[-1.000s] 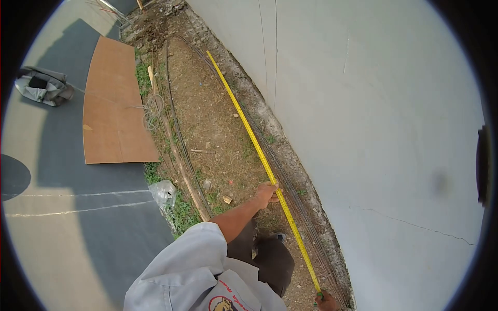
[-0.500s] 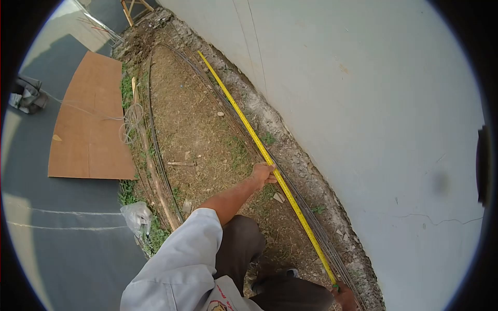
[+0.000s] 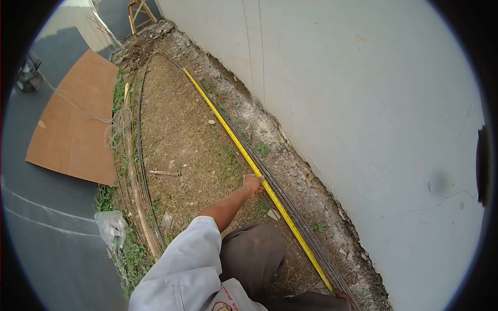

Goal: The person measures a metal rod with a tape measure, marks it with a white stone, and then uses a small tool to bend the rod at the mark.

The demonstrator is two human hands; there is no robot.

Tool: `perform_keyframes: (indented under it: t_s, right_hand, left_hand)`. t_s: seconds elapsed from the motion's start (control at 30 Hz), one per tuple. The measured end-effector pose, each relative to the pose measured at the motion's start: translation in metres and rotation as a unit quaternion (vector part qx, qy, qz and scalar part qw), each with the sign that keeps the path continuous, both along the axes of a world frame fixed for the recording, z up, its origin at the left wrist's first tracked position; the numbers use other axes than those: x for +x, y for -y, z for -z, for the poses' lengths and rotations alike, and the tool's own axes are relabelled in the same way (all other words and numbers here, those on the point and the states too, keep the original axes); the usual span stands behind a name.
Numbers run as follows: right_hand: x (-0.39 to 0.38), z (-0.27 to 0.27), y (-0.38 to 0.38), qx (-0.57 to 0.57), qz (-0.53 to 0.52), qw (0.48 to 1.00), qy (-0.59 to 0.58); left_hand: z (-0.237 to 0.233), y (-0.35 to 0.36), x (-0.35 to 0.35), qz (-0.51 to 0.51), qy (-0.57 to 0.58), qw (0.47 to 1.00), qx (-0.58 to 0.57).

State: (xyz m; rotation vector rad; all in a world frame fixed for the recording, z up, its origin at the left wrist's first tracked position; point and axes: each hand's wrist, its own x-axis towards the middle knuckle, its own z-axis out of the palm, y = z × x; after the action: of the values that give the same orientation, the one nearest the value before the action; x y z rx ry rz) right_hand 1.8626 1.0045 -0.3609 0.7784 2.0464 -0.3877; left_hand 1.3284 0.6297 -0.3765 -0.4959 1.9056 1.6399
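Observation:
A yellow tape measure [image 3: 223, 122] is stretched out along a bundle of thin, dark metal rods [image 3: 305, 228] on the ground. My left hand [image 3: 253, 184] is closed on the blade about midway along it, beside the rods. At the bottom right, my right hand [image 3: 342, 297] is at the near end of the tape, where a bit of green shows. Only a little of that hand is visible; the dark trouser leg hides part of it. The far end of the blade lies over the rods higher up.
A grey wall [image 3: 373, 114] rises on the right above a rough, broken edge. On the left are a brown board [image 3: 72, 122], a wooden pole [image 3: 136, 192], a coil of pale cord [image 3: 120, 124] and a clear plastic bag [image 3: 110, 228]. A wooden stand [image 3: 141, 15] is at the far end.
The tape's far tip now sits lower and further left, over the rods. My left hand has shifted slightly left and down with the blade. The camera view has turned a little.

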Motion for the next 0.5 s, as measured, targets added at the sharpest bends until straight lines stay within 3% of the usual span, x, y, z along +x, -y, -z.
perform_keyframes:
  t_s: [0.1, 0.27, 0.5]
  right_hand:
    - [-0.044, -0.065, 0.033, -0.026, 0.079, 0.995, 0.046]
    - [-0.06, -0.092, 0.049, -0.076, 0.131, 0.987, 0.051]
    - [-0.023, -0.032, 0.024, -0.059, 0.078, 0.995, 0.0]
  left_hand:
    - [0.018, -0.002, -0.002, -0.013, -0.005, 1.0, -0.017]
    - [0.037, -0.011, -0.001, -0.05, -0.055, 0.997, -0.012]
    - [0.045, -0.015, -0.003, -0.009, -0.062, 0.997, -0.045]
